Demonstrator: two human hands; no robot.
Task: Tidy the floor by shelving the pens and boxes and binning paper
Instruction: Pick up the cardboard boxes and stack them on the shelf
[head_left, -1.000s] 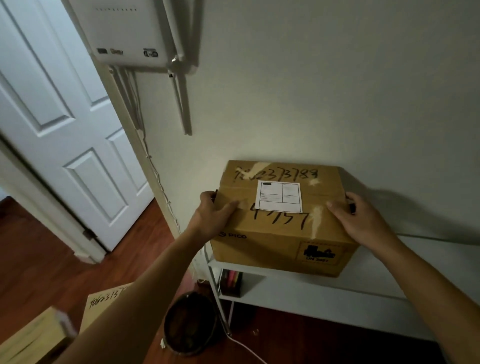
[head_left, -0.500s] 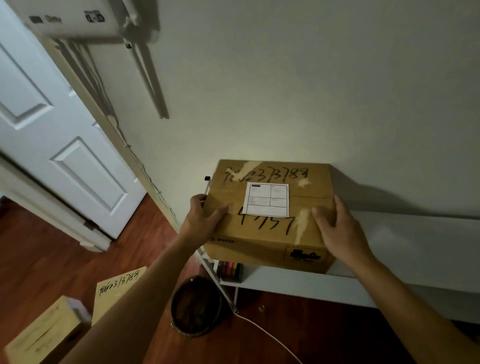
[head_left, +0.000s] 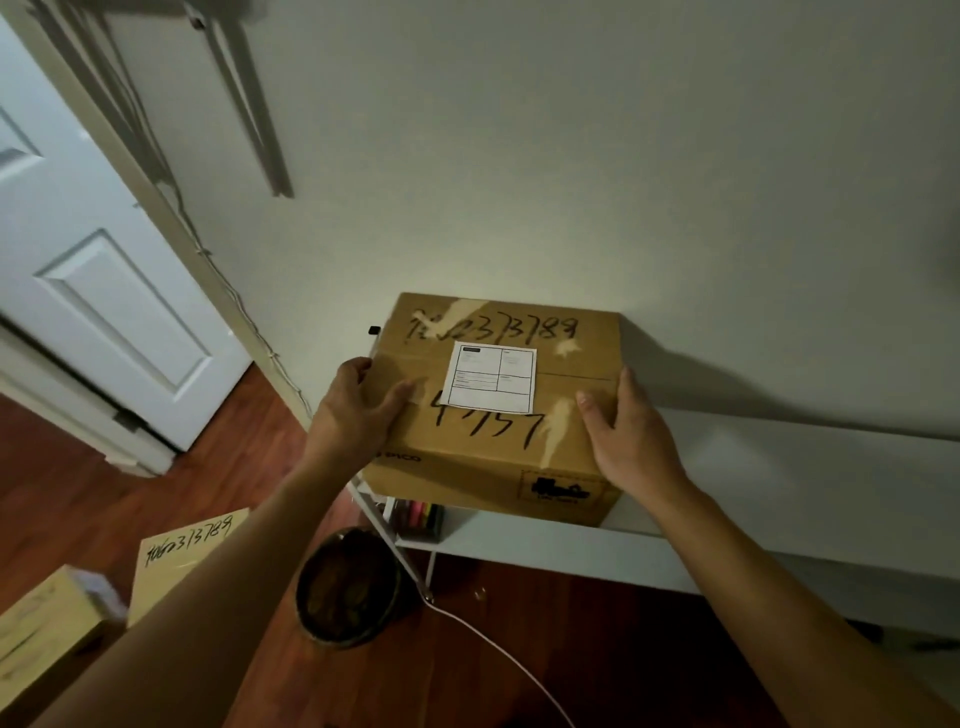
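Note:
A brown cardboard box (head_left: 483, 457) with black handwritten numbers and a white label rests on the left end of the top board of a white shelf (head_left: 779, 467), against the wall. My left hand (head_left: 353, 415) grips its left edge and my right hand (head_left: 628, 436) grips its right edge. Coloured pens (head_left: 418, 517) stand in a holder on the lower shelf under the box. Two more cardboard boxes lie on the floor at the lower left, one with handwritten numbers (head_left: 182, 551) and one at the frame's edge (head_left: 41, 634).
A dark round bin (head_left: 348, 587) stands on the red-brown wooden floor beside the shelf's left leg. A white cable (head_left: 498, 644) runs across the floor from the shelf. A white door (head_left: 93, 291) is at the left, with cables along its frame.
The view has tilted down and the box sits slightly further back toward the wall. My right hand has slid from the box's far right corner to its right front edge.

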